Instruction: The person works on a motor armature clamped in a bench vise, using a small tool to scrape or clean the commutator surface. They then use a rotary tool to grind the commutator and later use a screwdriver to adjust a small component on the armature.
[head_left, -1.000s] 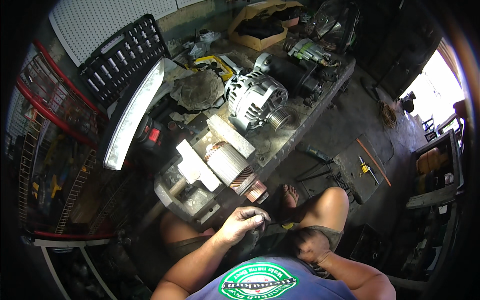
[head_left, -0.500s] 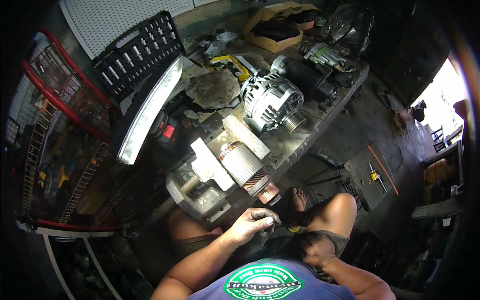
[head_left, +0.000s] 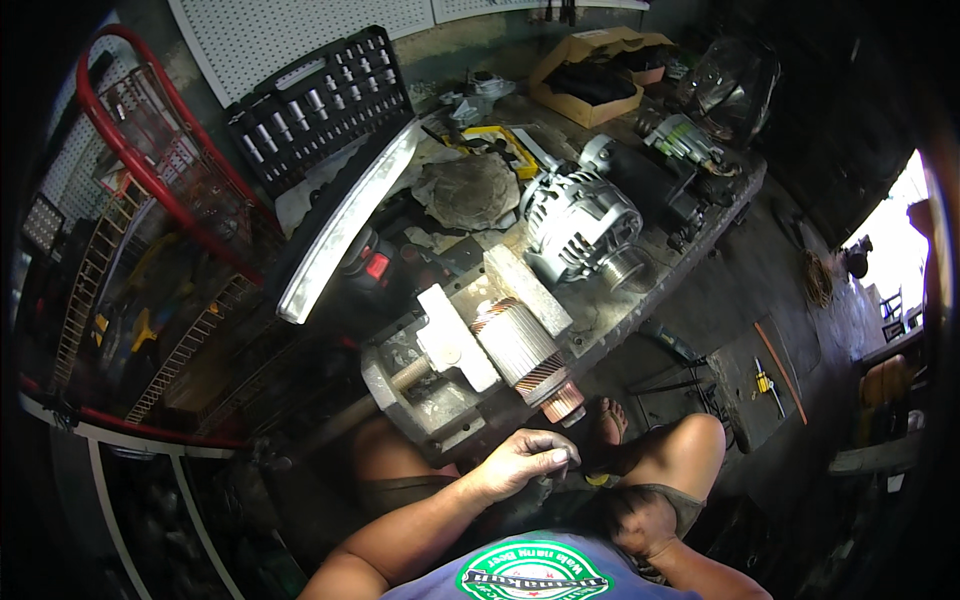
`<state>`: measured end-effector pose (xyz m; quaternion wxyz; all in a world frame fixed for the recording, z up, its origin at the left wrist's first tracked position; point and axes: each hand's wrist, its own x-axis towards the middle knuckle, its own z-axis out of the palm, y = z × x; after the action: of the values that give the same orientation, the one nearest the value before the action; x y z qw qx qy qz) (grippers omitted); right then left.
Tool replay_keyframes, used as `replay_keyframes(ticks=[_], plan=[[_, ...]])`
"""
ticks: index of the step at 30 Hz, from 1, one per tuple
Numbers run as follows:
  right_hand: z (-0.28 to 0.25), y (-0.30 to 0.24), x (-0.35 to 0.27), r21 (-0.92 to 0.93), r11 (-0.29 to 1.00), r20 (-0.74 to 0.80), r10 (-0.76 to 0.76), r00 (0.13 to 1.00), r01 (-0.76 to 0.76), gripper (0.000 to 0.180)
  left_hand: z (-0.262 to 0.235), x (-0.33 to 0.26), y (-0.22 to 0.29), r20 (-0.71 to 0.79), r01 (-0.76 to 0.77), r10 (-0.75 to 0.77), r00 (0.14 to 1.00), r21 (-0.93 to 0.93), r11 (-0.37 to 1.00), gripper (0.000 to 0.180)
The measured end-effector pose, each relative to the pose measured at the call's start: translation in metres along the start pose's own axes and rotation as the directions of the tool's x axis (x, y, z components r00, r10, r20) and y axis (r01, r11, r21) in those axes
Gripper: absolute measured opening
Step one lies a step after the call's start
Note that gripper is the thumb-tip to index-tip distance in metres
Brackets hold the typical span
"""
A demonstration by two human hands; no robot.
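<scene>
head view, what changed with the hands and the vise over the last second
Little changed. The left hand stays curled just below the copper end of the armature, and the right hand stays low by the lap; whether either holds something is unclear. The armature remains clamped in the bench vise, and the alternator has not moved.

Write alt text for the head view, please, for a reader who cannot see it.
A seated person's left hand hangs loosely curled just below a copper-wound armature clamped in a bench vise, while the right hand rests by the lap. On the cluttered bench behind lie an alternator, a socket set and a lit work light.
</scene>
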<state>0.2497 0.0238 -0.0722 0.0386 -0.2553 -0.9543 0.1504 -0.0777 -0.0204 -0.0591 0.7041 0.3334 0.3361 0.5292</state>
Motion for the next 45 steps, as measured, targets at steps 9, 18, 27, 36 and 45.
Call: replay_keyframes(ticks=[9, 18, 27, 36, 45], plan=[[0.005, 0.0, 0.0, 0.031, 0.998, -0.204, -0.045, 0.978, 0.052, 0.031, -0.001, 0.002, -0.001, 0.033, 0.004, -0.003, 0.999, -0.016, 1.0, 0.038], [-0.075, -0.017, 0.083, 0.911, -0.405, 0.31, 0.538, 0.784, -0.083, 0.033, -0.003, 0.002, 0.001, 0.039, -0.036, 0.036, 0.999, 0.001, 0.999, 0.039], [-0.189, -0.084, 0.227, 0.675, 0.734, 0.074, 0.034, 0.997, -0.075, 0.018, -0.005, -0.014, 0.02, 0.034, -0.066, 0.069, 0.997, -0.085, 0.994, 0.03], [-0.19, -0.113, 0.265, 0.735, 0.642, 0.306, -0.029, 0.951, -0.217, 0.025, -0.005, -0.025, 0.022, -0.016, -0.091, 0.09, 0.996, -0.118, 0.989, 0.031], [-0.179, -0.106, 0.249, 0.732, 0.65, 0.271, -0.004, 0.963, -0.203, 0.021, -0.003, -0.021, 0.016, -0.04, -0.171, 0.169, 0.985, -0.068, 0.983, 0.025]])
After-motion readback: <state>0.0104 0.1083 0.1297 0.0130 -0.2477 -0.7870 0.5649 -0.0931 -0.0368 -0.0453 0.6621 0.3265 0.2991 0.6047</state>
